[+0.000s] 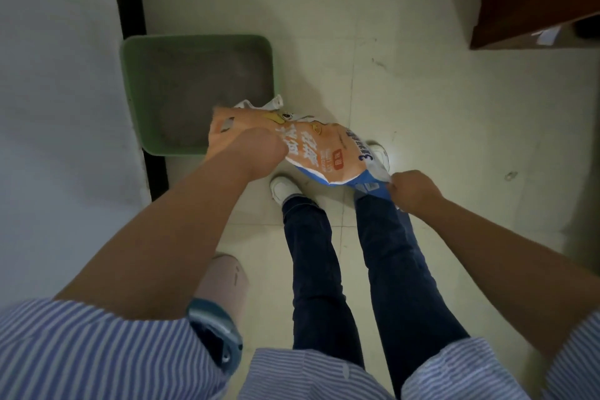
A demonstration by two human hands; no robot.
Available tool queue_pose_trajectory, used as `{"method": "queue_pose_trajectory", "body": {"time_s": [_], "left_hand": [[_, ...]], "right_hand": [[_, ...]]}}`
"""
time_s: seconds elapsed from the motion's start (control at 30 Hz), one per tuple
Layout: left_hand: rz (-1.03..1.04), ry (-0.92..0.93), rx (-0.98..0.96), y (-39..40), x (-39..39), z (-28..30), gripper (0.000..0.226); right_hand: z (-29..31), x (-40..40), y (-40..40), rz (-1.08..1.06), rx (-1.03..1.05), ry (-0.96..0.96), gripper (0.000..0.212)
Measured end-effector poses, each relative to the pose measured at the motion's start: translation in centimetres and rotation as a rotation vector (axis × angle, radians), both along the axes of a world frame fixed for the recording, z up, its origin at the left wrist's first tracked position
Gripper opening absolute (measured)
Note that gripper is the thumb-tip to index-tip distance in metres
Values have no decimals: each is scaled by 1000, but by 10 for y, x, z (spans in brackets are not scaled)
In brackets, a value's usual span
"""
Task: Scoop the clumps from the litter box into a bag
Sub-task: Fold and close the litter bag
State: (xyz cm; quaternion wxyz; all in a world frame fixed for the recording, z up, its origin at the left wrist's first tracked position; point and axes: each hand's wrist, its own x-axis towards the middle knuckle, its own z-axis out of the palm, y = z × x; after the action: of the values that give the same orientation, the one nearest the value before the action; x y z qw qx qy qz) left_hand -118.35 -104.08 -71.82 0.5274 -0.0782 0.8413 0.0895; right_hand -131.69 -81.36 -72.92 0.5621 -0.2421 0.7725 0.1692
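I see the left hand (256, 148) with its fingers curled tight around the upper part of an orange-and-blue printed litter bag (319, 153), held in the air above the floor tiles (422, 107). The right hand (414, 190) pinches the bag's blue bottom corner. The bag's torn open end lies over the near right corner of the green litter box (198, 94), which holds grey litter (201, 84) and sits against the wall (58, 91)

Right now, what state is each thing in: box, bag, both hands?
litter box: on the floor, open-topped, grey litter inside
litter bag: held tilted, torn mouth over the box
left hand: grips the bag's upper end
right hand: pinches the bag's bottom corner
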Motion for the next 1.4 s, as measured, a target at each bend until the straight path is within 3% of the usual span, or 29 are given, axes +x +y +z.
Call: {"method": "queue_pose_trajectory", "body": {"time_s": [0.07,0.23,0.37,0.57,0.7,0.83,0.9,1.0,1.13,1.23,1.3,1.4], "left_hand": [[-70,0,23,8,-14,-4,33],[33,-18,61,28,-34,-41,37],[-24,4,76,38,-53,-64,39],[4,-19,46,41,-68,-86,38],[107,-29,76,38,-68,-89,41],[211,-92,123,37,-66,-93,41],[238,-16,127,35,-60,-97,39],[316,29,141,29,-55,-102,38],[385,161,228,24,-41,-91,31],[377,213,155,22,-19,-85,34],[333,107,43,19,-3,-83,44],[291,-3,-96,20,13,-79,29]], "right_hand": [[-23,-9,0,25,-7,17,32],[-80,-25,3,25,33,38,31],[-111,-34,5,0,32,59,29],[-127,-37,10,-20,33,132,29],[-117,-27,6,10,-150,245,46],[-118,-8,-24,-71,-523,136,62],[-125,-1,-43,19,-523,99,58],[-131,1,-64,243,-463,17,35],[-136,0,-65,305,-370,-94,29],[-135,1,-57,312,-383,-117,30],[-136,3,-54,330,-389,-96,30],[-136,4,-52,349,-382,-80,30]]}}
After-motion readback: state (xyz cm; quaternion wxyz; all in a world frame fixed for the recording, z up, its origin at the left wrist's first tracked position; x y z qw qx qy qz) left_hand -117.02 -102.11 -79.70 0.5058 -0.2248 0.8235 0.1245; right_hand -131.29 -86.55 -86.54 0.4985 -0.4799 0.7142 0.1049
